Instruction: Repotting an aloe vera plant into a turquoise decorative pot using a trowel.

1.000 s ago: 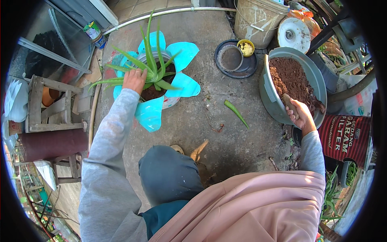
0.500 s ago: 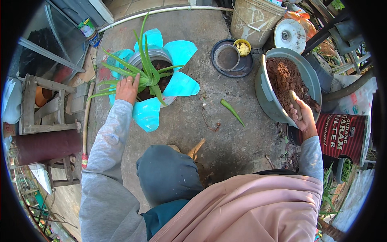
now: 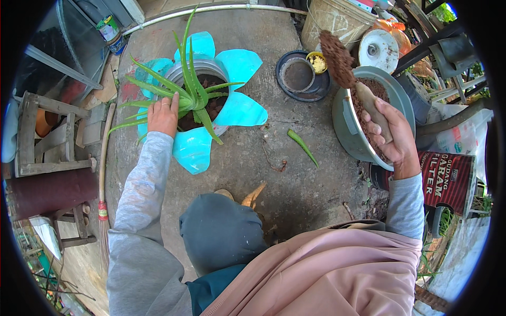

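An aloe plant [image 3: 199,99] stands in a pot with bright blue petal-shaped flaps [image 3: 241,109] folded outward, left of centre. My left hand [image 3: 162,116] is closed on the aloe's leaves near their base, steadying the plant over the dark soil. At the right, my right hand [image 3: 396,134] grips the pale handle of a trowel [image 3: 374,111]. Its blade is hidden under a heap of reddish-brown soil [image 3: 337,60]. The loaded trowel is raised above the rim of a grey-green tub [image 3: 345,126], which holds more of this soil.
A cut aloe leaf [image 3: 302,147] lies on the concrete floor [image 3: 316,187]. Beyond it are a dark round tray [image 3: 322,90] with a small yellow cup [image 3: 317,63] and a dirty bucket [image 3: 332,21]. A broom [image 3: 103,200] and wooden stool [image 3: 55,168] are at the left.
My right hand has lifted the trowel out of the tub, bringing up a heap of soil. My left hand stays on the aloe.
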The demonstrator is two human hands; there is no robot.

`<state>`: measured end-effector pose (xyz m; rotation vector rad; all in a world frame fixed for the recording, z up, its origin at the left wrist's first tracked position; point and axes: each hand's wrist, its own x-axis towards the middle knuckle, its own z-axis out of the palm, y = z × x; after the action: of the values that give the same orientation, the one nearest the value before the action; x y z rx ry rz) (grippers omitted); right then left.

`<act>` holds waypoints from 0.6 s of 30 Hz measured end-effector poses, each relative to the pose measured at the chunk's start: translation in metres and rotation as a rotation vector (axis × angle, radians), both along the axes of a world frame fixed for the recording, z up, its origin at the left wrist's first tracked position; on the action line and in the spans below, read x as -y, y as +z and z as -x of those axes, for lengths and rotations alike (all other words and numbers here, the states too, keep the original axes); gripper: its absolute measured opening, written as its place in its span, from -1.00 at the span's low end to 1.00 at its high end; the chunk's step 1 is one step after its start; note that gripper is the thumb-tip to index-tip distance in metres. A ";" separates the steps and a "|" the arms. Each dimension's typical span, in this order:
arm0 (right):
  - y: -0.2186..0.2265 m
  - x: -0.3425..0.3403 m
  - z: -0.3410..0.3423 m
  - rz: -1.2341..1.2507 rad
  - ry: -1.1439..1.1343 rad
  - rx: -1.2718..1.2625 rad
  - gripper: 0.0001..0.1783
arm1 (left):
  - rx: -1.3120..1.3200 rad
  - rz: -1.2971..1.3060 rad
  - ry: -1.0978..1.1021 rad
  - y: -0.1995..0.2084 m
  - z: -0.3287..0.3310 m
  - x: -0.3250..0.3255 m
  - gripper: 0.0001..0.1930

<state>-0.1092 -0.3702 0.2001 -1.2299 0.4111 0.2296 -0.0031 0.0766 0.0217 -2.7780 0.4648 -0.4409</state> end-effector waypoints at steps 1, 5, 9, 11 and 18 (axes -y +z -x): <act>0.001 -0.012 -0.009 -0.018 0.070 0.013 -0.60 | 0.004 0.017 0.001 0.000 0.001 0.000 -0.52; 0.003 -0.073 -0.042 0.108 0.224 0.022 -0.56 | 0.023 0.045 0.007 -0.001 0.003 -0.002 -0.53; -0.019 -0.130 -0.077 0.552 0.456 0.123 -0.56 | 0.050 0.083 -0.015 -0.005 0.002 -0.004 -0.55; -0.040 -0.155 -0.093 1.073 0.542 0.415 -0.61 | 0.058 0.088 -0.014 -0.005 0.002 -0.003 -0.56; -0.105 -0.196 -0.112 1.828 0.468 0.990 -0.60 | 0.042 0.116 -0.015 -0.004 -0.001 -0.003 -0.56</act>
<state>0.0027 -0.1741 0.0952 -2.9651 -0.8069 -0.5364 -0.0024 0.0793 0.0181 -2.8718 0.4651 -0.5449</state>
